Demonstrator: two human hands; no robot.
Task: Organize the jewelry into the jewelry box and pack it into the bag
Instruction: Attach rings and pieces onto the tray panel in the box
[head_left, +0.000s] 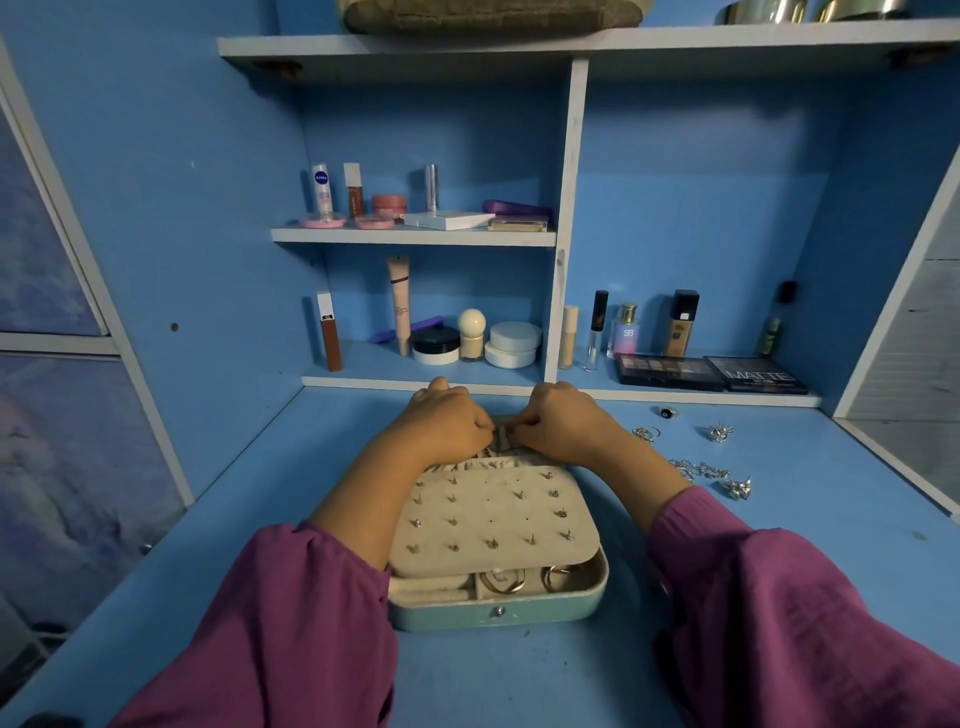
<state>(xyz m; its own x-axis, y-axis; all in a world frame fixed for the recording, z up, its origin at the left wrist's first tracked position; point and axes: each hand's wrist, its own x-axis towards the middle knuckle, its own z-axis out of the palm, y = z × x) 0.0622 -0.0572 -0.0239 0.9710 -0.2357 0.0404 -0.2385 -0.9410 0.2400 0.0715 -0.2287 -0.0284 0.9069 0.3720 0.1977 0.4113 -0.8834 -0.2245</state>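
Both hands, left (447, 423) and right (563, 421), are pinching a small piece (503, 435) at the far edge of the open box (498, 610) on the desk (519, 675); each grip is curling tightly round it. It is looking tiny, light, likely snag-prone: fingertip holds suit it. Loose rings (645, 433) and a chain (698, 469) are lying to the right.

Matt paint, soft lining, bright metal.
I see a table (727, 571) in matt blue paint, faintly scuffed. The jewelry box (498, 616) has a smooth pale-teal shell and a cream, suede-like earring panel (488, 519) studded with shiny metal posts. Loose rings (647, 434) gleam silver. The sleeves (291, 623) look like crinkled purple cloth.
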